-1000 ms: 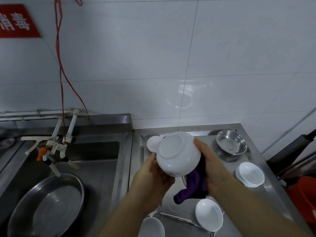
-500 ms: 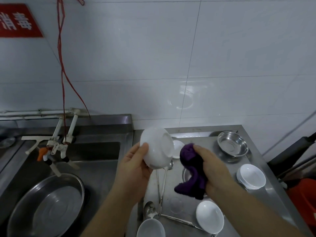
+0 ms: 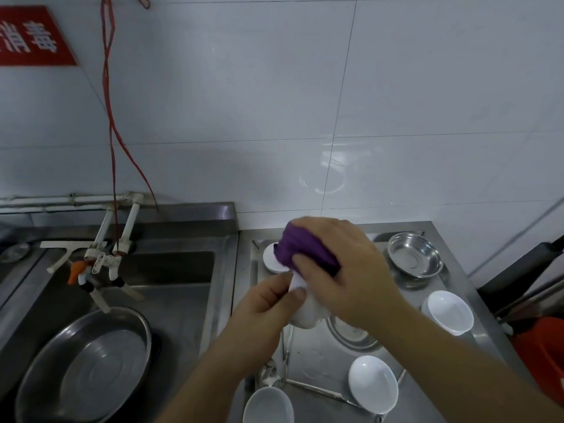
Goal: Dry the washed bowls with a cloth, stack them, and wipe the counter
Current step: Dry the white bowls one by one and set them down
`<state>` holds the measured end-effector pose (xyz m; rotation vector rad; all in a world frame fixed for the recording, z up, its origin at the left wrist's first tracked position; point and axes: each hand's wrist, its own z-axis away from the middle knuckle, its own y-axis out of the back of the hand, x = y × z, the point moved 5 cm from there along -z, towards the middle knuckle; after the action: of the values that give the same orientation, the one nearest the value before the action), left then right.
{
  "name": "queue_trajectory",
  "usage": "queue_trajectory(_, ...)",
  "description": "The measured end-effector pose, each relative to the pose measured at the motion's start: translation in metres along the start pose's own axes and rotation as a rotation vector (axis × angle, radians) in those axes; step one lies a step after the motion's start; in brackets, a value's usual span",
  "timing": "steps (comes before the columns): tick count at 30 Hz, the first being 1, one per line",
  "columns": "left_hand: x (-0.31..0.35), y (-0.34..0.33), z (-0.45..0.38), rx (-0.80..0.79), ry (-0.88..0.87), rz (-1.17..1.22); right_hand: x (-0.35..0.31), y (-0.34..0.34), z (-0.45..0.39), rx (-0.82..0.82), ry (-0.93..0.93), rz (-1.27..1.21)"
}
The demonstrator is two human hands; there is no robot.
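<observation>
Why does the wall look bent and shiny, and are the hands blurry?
Head view: the wide-angle lens bows the tile lines; a light glares off the glossy wall tile; the right hand rubbing the purple cloth is slightly motion-smeared, the steel bowl sharper.

Basin (image 3: pixel 88 370) in sink (image 3: pixel 171 288) — bowls (image 3: pixel 374 383) right, on counter (image 3: pixel 308 364).

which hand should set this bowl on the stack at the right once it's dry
Left, probably: the left hand already grips the bowl, while the right hand is full of purple cloth. It would reach across to the stack.
</observation>
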<state>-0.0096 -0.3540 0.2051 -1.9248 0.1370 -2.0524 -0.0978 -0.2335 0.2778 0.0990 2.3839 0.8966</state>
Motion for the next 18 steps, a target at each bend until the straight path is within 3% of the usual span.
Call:
queue_trajectory(4, -0.002, 0.001, 0.002, 0.015, -0.009, 0.036, 0.035, 0.002, -0.005, 0.057, -0.474, -0.372)
queue_trajectory(11, -0.006, 0.003, 0.0, 0.095, 0.012, 0.283, 0.069, -0.017, 0.022, 0.241, -1.009, -1.043)
queue_trajectory(14, -0.006, 0.0, -0.007, 0.151, -0.004, 0.45, 0.07, -0.025, 0.036, 0.369, -1.093, -1.177)
queue_trajectory(18, -0.017, 0.001, -0.015, 0.287, 0.01, 0.609, 0.072, -0.031, 0.046, 0.422, -1.153, -1.077)
